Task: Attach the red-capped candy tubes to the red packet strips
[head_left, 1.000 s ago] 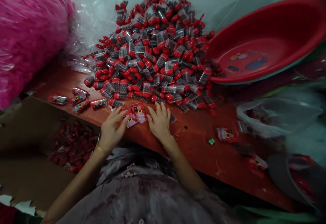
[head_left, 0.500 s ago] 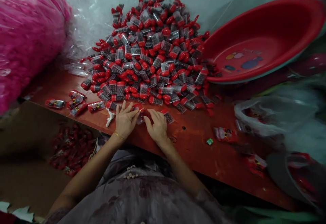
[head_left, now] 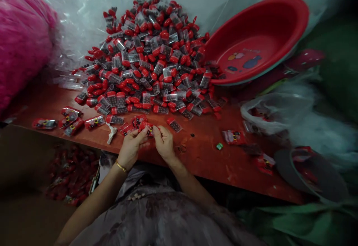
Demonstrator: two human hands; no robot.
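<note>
My left hand (head_left: 132, 146), with a gold bracelet on the wrist, pinches a small red printed wrapper (head_left: 150, 130) between thumb and fingers. From the other side my right hand (head_left: 165, 142) grips the same wrapper, its fingers curled. Whether a bottle is inside the wrapper, I cannot tell. Just beyond my left fingers lie several flat red printed wrappers (head_left: 137, 120). A small clear bottle with a red cap and dark beads (head_left: 174, 124) rests beyond my right hand. To the left are several bottles in printed wrappers (head_left: 94, 122) and a crumpled white scrap (head_left: 111, 133).
A large pile of red-capped bottles (head_left: 145, 67) covers the back of the red-brown table (head_left: 201, 150). A red basin (head_left: 251, 57) tilts beside it. A pink-filled bag (head_left: 25, 40) stands left. At right are a clear plastic bag (head_left: 274, 108) and a grey bowl (head_left: 288, 171).
My fingers, spread apart before, are now closed on the red wrapper. The whole view has shifted, so the table's things appear farther left.
</note>
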